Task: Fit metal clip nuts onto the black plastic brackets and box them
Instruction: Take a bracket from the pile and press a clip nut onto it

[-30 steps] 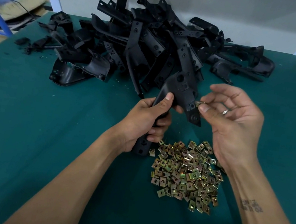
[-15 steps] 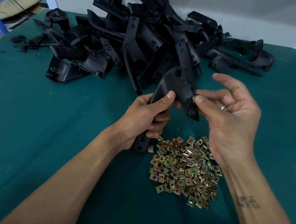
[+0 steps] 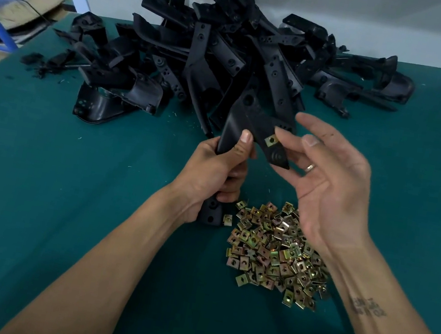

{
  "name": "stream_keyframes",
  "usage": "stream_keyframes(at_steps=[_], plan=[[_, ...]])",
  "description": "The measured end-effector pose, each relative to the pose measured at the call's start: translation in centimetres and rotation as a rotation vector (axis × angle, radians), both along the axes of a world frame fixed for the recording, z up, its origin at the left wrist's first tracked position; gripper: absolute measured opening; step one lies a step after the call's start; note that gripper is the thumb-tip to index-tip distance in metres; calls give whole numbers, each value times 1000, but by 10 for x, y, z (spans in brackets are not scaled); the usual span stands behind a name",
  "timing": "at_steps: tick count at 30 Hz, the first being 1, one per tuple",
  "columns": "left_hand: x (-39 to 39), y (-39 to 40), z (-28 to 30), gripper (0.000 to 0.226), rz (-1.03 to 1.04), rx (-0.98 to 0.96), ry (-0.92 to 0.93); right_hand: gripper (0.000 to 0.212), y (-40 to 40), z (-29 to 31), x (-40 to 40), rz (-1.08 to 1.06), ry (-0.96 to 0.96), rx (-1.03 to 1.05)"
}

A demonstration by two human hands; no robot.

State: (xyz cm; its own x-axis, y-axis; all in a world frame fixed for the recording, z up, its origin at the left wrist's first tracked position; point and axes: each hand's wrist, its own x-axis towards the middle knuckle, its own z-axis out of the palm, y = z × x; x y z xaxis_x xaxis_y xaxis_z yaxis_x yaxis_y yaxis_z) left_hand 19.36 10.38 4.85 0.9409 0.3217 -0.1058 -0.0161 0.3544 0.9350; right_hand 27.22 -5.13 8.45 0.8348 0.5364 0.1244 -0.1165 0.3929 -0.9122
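- While my left hand [image 3: 212,171] grips the black bracket [image 3: 252,125] upright above the table, its clip nut [image 3: 271,140] sits on the edge.
- My right hand [image 3: 329,184] hovers open beside it; I should check the nut is fully seated.

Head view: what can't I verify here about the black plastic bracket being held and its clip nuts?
- Black plastic bracket: middle hidden by left hand.
- Brass-coloured metal clip nut: its underside, so full seating, hidden by the bracket.
- Packing box: outside the frame.
- Black bracket pile: fitted nuts too small to tell.
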Motion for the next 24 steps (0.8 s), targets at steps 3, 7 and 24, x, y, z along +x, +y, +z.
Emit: stream_keyframes(at_steps=[3,7,24], plan=[[-2,8,3,36,-10,1,1,47,-5,1,9,184,95,7],[-1,18,7,37,-6,-118,-23,21,-6,-6,13,-42,-205,-337],[3,18,4,38,32,-220,9,5,17,-30,-13,158,-1060,-1019]])
